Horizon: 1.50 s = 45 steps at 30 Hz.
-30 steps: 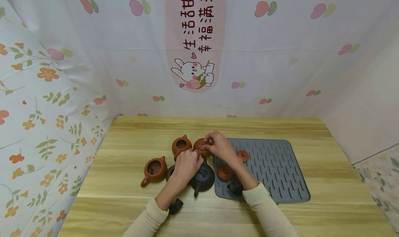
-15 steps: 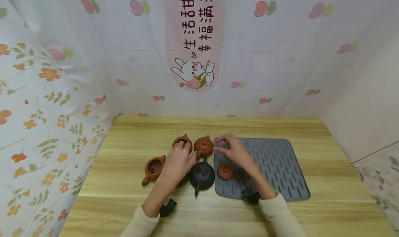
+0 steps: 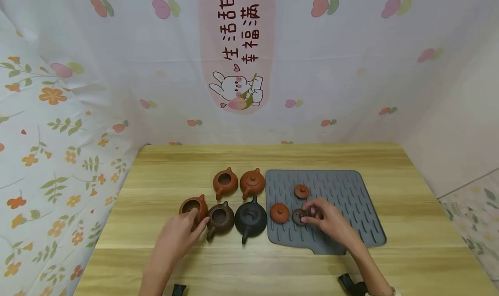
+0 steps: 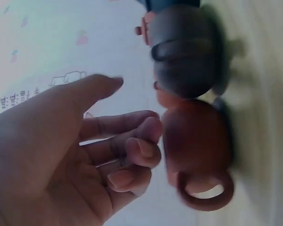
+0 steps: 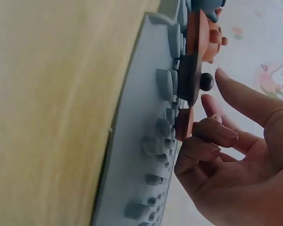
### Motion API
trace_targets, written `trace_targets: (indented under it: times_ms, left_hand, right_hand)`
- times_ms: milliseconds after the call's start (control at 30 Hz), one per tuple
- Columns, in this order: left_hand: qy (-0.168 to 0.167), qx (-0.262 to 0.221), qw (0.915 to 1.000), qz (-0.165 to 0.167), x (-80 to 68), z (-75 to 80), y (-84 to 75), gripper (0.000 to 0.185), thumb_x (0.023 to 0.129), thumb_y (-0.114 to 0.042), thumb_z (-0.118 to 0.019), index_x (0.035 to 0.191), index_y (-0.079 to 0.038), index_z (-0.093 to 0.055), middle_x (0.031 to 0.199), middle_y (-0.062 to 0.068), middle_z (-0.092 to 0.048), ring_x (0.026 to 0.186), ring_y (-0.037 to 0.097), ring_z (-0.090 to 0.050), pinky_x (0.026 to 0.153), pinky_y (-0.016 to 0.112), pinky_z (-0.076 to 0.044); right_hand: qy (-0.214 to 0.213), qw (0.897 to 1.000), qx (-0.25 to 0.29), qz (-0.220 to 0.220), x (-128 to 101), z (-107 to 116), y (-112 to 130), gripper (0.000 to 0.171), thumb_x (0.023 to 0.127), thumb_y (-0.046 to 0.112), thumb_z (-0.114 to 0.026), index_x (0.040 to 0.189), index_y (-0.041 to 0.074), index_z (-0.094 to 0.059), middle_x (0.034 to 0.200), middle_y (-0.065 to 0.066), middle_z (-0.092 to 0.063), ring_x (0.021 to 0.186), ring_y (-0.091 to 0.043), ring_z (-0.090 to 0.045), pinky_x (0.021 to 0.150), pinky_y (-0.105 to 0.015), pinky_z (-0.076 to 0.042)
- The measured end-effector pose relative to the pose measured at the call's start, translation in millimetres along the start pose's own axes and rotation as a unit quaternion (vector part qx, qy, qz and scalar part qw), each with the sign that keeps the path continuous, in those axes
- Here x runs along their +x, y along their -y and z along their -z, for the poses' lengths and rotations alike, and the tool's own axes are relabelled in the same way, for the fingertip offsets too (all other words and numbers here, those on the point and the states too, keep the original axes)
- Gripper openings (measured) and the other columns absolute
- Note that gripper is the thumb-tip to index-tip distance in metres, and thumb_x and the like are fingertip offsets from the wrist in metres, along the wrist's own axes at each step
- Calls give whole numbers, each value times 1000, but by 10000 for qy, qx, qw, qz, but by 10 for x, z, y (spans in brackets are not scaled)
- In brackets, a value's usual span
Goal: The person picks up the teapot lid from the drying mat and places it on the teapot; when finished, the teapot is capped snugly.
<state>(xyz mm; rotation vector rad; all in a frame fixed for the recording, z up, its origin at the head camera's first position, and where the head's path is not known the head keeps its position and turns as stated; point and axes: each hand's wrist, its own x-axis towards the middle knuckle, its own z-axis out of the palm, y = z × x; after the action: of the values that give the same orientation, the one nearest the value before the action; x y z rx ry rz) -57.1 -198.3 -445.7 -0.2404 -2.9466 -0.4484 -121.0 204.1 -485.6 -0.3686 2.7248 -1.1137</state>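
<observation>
At the left, my left hand (image 3: 171, 239) reaches over an uncovered reddish-brown clay teapot (image 3: 189, 202). In the left wrist view its fingers are loosely bent right beside that teapot's body (image 4: 198, 141), with the thumb held apart. My right hand (image 3: 331, 222) is at a small dark brown teapot lid (image 3: 298, 217) lying on the grey mat. The right wrist view has thumb and forefinger spread on either side of the lid's round knob (image 5: 206, 82), not closed on it. An uncovered dark brown teapot (image 3: 221, 220) stands just right of my left hand.
Behind are an uncovered reddish teapot (image 3: 226, 184) and a lidded one (image 3: 252, 183). A black teapot (image 3: 251, 220) with its lid on stands by the grey ridged mat (image 3: 343, 201). Two reddish lids, one nearer (image 3: 280, 213) and one farther (image 3: 301, 191), lie on the mat.
My right hand has come off the lidded reddish teapot and moved right and nearer, to the dark lid. My left hand has moved left, from the middle teapots to the leftmost one.
</observation>
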Motion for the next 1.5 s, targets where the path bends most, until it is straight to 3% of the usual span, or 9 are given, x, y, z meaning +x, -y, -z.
trace_targets:
  times_ms: [200, 333, 467, 667, 867, 1133, 1267, 1500]
  left_hand:
    - [475, 189, 9987, -60, -59, -115, -41, 36, 88, -43, -74, 73, -15, -56, 56, -6, -45, 48, 10, -43, 49, 30, -39]
    - [667, 210, 9975, -64, -73, -161, -87, 36, 87, -39, -76, 68, -18, -54, 55, -8, -42, 48, 9, -40, 49, 28, -34]
    - [605, 230, 9978, -114, -91, -207, -105, 39, 87, -33, -76, 63, -19, -48, 52, -8, -37, 47, 8, -36, 49, 27, -30]
    - [429, 377, 9978, -331, -108, -240, -104, 33, 87, -28, -74, 65, -18, -52, 51, -7, -41, 46, 11, -43, 48, 29, -33]
    - [591, 351, 9971, -326, -111, -249, -94, 28, 90, -27, -71, 70, -17, -54, 52, -7, -42, 46, 12, -47, 48, 30, -35]
    - [751, 237, 9965, -292, -119, -248, -93, 26, 92, -27, -69, 73, -17, -55, 54, -6, -43, 47, 12, -46, 47, 30, -34]
    - [746, 183, 9966, -285, -127, -238, -98, 27, 92, -27, -69, 73, -17, -55, 53, -6, -42, 47, 11, -45, 47, 29, -33]
    - [782, 119, 9966, -244, -129, -238, -96, 28, 93, -27, -69, 72, -17, -54, 53, -6, -41, 47, 9, -44, 48, 28, -32]
  right_hand:
    - [90, 9999, 42, -42, -16, -28, 12, 20, 84, 14, -80, 99, 15, -67, 87, -1, -51, 69, -4, -41, 61, -24, -36]
    - [116, 9998, 111, -81, -16, -37, 21, 18, 86, 13, -79, 99, 13, -67, 87, -2, -51, 69, -4, -41, 61, -24, -36]
    - [135, 9997, 147, -151, -2, -49, 13, 18, 86, 12, -78, 100, 12, -66, 88, -2, -51, 70, -5, -42, 62, -24, -36]
    - [230, 9987, 382, -251, 11, -52, 12, 20, 86, 12, -78, 101, 11, -65, 89, -3, -50, 72, -6, -42, 62, -25, -36]
    - [351, 9951, 814, -440, 18, -59, -1, 20, 87, 12, -78, 103, 10, -65, 92, -5, -48, 76, -7, -45, 65, -25, -37]
    - [123, 9963, 692, -499, -9, -53, 19, 20, 84, 12, -80, 100, 13, -69, 85, -2, -48, 75, -7, -45, 64, -26, -37]
    - [65, 9952, 820, -527, -19, -16, 123, 20, 84, 13, -80, 101, 15, -70, 86, -2, -49, 76, -7, -45, 63, -26, -38]
    - [206, 9929, 1161, -138, 54, -81, 524, 20, 82, 16, -82, 98, 19, -70, 82, -3, -44, 69, -7, -41, 59, -25, -36]
